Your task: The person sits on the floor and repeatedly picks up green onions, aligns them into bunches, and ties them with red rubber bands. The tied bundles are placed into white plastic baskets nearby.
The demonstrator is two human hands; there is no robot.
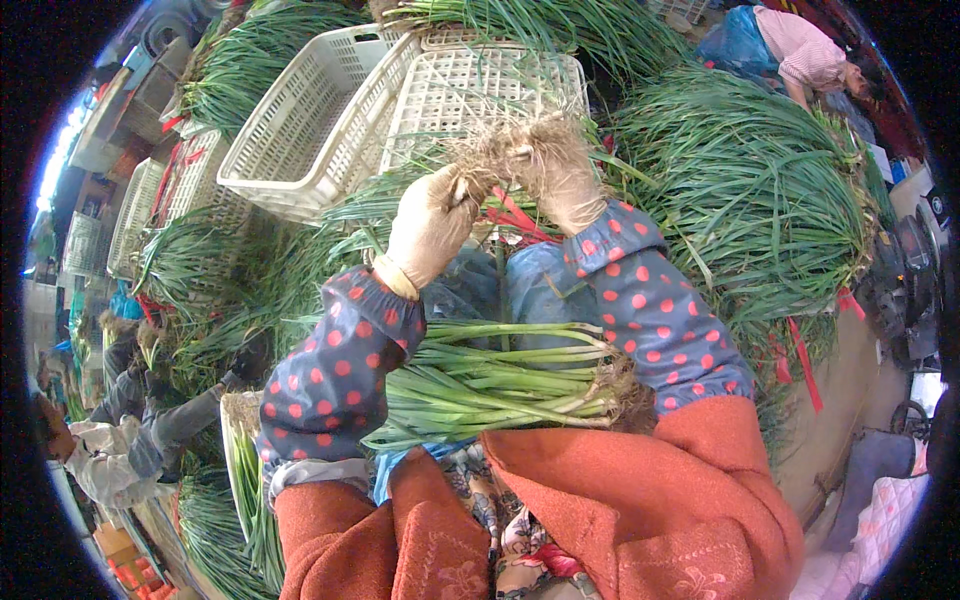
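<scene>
Both hands wear cream gloves and are raised in front of me, close together at a tangle of dry roots point(499, 146). My left hand point(431, 225) pinches strands at its left side. On the other side, my right hand point(566, 184) is closed on the root mass, which hides part of its fingers. Whether stalks hang from these roots I cannot tell. A bunch of long-leaved green garlic or onions point(502, 379) lies across my lap, roots to the right and leaves to the left. Blue plastic covering point(551, 281) shows below my hands, with red ribbon point(517, 214) just above it.
An upright white plastic crate point(315, 112) stands beyond my left hand. Beside it is another perforated crate point(480, 82). A large heap of greens point(742, 187) fills the right side. One person point(810, 49) bends at upper right; another point(120, 450) sits at left.
</scene>
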